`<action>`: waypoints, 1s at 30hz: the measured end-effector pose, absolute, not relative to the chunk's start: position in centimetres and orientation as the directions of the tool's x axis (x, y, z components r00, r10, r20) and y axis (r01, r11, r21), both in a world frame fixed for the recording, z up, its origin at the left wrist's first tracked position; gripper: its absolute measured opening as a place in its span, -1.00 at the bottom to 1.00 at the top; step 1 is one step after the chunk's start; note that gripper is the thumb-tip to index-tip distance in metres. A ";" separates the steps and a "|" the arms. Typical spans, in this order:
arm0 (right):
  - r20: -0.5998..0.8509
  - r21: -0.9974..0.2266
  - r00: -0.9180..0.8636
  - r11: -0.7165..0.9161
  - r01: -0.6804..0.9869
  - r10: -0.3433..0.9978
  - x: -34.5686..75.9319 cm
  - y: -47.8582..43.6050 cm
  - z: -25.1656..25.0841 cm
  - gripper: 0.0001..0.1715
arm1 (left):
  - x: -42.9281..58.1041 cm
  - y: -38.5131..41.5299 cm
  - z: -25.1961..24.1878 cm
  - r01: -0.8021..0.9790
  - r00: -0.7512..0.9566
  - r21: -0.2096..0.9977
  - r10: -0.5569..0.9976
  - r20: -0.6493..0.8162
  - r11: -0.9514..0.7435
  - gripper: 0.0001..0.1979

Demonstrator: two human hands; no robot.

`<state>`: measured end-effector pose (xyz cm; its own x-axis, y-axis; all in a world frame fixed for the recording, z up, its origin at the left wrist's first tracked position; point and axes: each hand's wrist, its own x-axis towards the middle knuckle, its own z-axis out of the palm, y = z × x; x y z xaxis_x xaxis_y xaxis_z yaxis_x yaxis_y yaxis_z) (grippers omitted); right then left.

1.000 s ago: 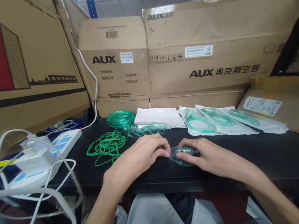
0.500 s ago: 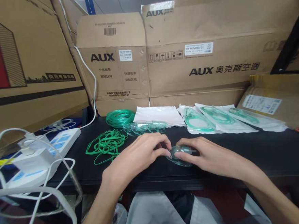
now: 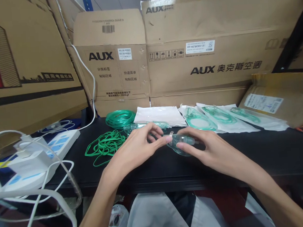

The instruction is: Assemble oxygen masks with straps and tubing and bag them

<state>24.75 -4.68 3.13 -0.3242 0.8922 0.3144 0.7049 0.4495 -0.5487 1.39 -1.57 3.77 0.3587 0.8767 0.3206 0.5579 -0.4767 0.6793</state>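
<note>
A clear green oxygen mask (image 3: 175, 147) is held over the black table with its connector end toward the right. My right hand (image 3: 204, 146) grips it, thumb on the near side and fingers across the top. My left hand (image 3: 145, 141) is closed at the mask's left end, its thumb tip against a small shiny metal strip (image 3: 171, 134); the fingers curl behind and are partly hidden. Left of the hands lies a tangle of green elastic cord (image 3: 104, 146). Behind them, a row of more clear masks (image 3: 130, 128) is partly covered by my left hand.
A coil of green tubing (image 3: 120, 119) and white paper bags (image 3: 159, 115) lie at the back. Several packs with green tubing (image 3: 200, 119) are at the back right, beside a taped parcel (image 3: 268, 98). A power strip (image 3: 62, 142) with white cables stands left. Large cartons (image 3: 199, 27) wall the rear.
Both hands have lifted the mask slightly up and away from the table's front edge. My left thumb has straightened along the metal strip, which now shows upright. The view has shifted slightly.
</note>
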 end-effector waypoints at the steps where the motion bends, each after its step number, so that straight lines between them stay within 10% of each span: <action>1: 0.355 -0.536 -0.304 0.459 0.708 0.884 24.6 -4.7 3.0 -0.54 | 1.5 -1.6 3.7 0.556 0.343 0.685 0.880 0.328 -0.471 -0.59; 13: 0.567 -0.566 -0.178 0.538 0.624 0.804 22.6 -5.2 2.1 -0.71 | 3.8 -1.5 3.0 0.209 0.382 0.799 0.799 0.464 -0.564 -0.61; 20: 0.375 -0.921 -0.279 0.391 0.002 0.884 23.0 -4.7 2.1 -0.68 | 3.9 -1.6 3.1 0.078 0.387 0.795 0.753 0.532 -0.602 -0.67; 30: 0.380 -0.918 -0.187 0.395 0.045 0.906 22.5 -4.9 2.1 -0.54 | 4.6 -1.6 2.5 0.223 0.315 0.732 0.758 0.570 -0.643 -0.69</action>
<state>22.49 -4.86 2.14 -0.1869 0.9057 0.3805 0.0450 0.3948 -0.9177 4.63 -1.62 2.50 0.3154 0.7584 0.5704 0.2228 -0.6434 0.7323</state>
